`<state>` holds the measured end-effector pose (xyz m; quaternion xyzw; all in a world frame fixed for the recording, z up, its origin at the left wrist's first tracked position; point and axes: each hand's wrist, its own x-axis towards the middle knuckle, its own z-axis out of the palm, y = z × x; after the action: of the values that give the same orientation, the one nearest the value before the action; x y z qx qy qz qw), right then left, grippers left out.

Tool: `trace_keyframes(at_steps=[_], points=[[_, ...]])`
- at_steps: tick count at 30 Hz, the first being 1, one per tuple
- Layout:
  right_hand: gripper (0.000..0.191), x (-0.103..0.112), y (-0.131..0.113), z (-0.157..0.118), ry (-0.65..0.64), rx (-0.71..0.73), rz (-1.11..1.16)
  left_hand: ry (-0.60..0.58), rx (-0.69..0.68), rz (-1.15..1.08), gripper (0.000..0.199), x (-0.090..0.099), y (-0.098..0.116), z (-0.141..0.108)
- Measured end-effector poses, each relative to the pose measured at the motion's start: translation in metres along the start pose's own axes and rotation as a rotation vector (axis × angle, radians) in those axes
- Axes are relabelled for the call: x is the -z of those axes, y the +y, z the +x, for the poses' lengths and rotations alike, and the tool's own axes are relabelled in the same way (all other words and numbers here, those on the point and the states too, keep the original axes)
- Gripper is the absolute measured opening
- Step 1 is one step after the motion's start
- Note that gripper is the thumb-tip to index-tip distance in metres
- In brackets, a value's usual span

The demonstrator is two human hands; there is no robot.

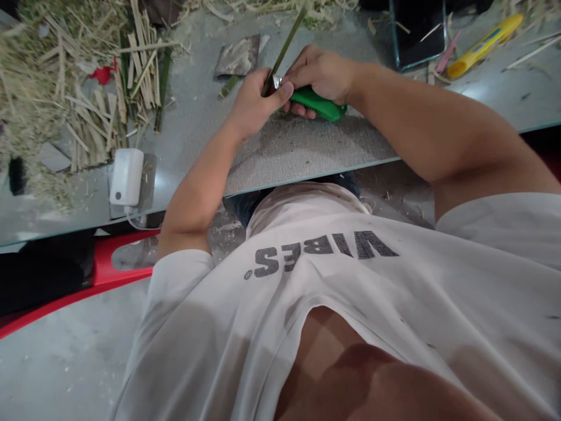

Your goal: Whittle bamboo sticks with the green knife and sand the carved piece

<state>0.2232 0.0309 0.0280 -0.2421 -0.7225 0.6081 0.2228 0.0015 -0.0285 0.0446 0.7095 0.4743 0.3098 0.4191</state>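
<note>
My left hand (pixel 256 99) is closed around a thin green bamboo strip (pixel 290 38), which slants up and away toward the far side of the table. Wrapped in my right hand (pixel 322 73) is a utility knife with a green handle (pixel 319 105). Its metal tip meets the strip beside my left thumb, and the blade itself is mostly hidden by my fingers. Both hands are close together above the near edge of the table. Left of them lie a short green bamboo piece (pixel 228 86) and a worn square of sandpaper-like sheet (pixel 238 55).
Shavings (pixel 26 105) and split bamboo sticks (pixel 144 58) heap up at the left, near a white adapter box (pixel 127 175) with a cable. A phone (pixel 418 32) and a yellow cutter (pixel 484 47) lie at the right. A red chair (pixel 105 257) stands below the glass table edge (pixel 307 178).
</note>
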Motion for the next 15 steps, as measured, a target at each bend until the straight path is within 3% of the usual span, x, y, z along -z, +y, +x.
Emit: trace_keyframes(at_steps=[6,12,15], points=[[0.067,0.006,0.007,0.004,-0.041,0.018,-0.016,-0.084,-0.001,0.002,0.05,-0.004,0.002,-0.002],[0.068,0.002,0.009,0.006,-0.079,0.006,0.039,0.043,-0.172,-0.009,0.087,-0.014,-0.02,0.011],[0.065,-0.005,0.007,0.006,-0.084,-0.015,0.062,0.048,-0.198,0.001,0.088,-0.015,-0.03,0.016]])
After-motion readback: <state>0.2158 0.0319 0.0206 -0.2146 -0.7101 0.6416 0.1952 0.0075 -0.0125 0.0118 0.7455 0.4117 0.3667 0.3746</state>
